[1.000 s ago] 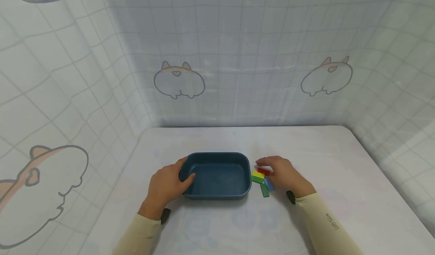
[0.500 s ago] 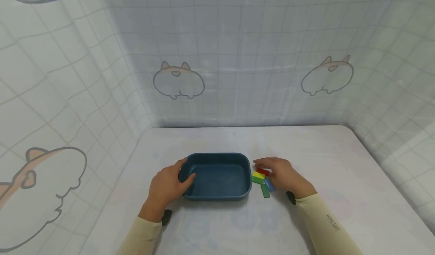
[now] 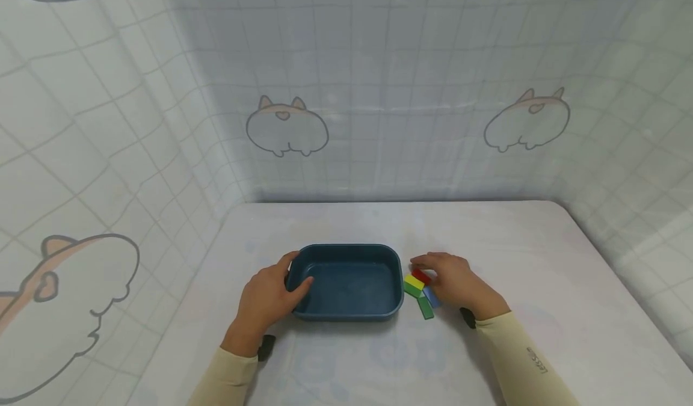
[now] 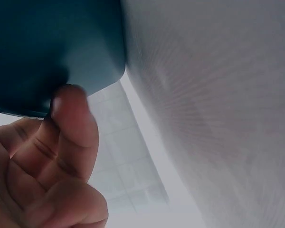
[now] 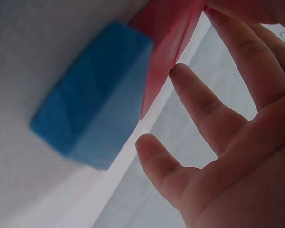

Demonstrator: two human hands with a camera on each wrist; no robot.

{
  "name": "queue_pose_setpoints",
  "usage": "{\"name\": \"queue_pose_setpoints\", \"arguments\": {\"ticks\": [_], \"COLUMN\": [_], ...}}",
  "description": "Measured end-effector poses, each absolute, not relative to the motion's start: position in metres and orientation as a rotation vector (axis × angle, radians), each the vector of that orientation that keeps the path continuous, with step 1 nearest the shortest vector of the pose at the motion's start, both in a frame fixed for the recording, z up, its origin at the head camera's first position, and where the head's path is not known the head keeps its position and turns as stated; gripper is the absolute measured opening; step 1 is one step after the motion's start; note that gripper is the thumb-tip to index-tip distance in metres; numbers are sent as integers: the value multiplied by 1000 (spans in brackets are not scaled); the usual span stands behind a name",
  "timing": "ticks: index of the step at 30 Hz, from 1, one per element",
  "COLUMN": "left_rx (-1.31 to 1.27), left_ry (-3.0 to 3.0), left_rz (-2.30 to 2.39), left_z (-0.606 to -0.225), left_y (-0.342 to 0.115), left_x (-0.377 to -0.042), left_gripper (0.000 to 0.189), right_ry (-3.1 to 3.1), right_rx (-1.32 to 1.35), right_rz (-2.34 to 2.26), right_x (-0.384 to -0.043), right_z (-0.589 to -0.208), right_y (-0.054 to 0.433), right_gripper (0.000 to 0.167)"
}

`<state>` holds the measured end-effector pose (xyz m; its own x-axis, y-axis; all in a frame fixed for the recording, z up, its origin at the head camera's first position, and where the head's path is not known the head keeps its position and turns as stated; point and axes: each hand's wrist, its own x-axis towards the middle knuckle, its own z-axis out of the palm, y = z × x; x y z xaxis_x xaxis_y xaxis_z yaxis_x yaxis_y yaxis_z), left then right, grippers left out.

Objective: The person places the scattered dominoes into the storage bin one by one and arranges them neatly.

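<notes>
My left hand holds the left end of a dark blue rectangular tray, thumb over the rim and fingers along the outer side. The left wrist view shows fingers bent against the tray's wall. Right of the tray, my right hand bends over a red block; in the right wrist view, spread fingertips touch the red block. A blue block lies beside it. Yellow, light green and dark green blocks lie close by. The right thumb is mostly hidden.
The white tabletop extends around the tray and blocks. A white grid-patterned curtain with animal drawings encloses the back and sides. Dark wrist cameras sit under both wrists.
The red, yellow and green blocks have turned slightly clockwise beneath my right hand, which has shifted a little to the right. My left hand keeps its hold on the tray.
</notes>
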<state>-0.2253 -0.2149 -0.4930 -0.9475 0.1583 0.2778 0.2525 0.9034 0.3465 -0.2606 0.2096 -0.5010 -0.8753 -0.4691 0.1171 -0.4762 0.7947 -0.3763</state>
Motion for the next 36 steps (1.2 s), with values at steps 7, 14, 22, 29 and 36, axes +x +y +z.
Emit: {"name": "queue_pose_setpoints", "arguments": {"ticks": [7, 14, 22, 29, 36], "left_rx": [-317, -321, -325, -313, -323], "left_ry": [-2809, -2803, -2802, -2824, -2805], "left_rz": [-577, -567, -587, -586, -577], "left_z": [-494, -497, -495, -496, -496], "left_y": [-216, -218, -216, -216, -216], "left_x": [-226, -226, -224, -224, -224], "left_gripper": [71, 73, 75, 77, 76], "right_ry": [-2984, -2987, -2980, -2974, -3049], "right_rx": [774, 798, 826, 832, 778], "right_rz": [664, 670, 684, 681, 688], "right_x": [-261, -257, -254, -254, -258], "right_z": [-500, -495, -492, -490, -486], "right_y": [212, 211, 212, 212, 209], "right_gripper": [58, 53, 50, 55, 60]}}
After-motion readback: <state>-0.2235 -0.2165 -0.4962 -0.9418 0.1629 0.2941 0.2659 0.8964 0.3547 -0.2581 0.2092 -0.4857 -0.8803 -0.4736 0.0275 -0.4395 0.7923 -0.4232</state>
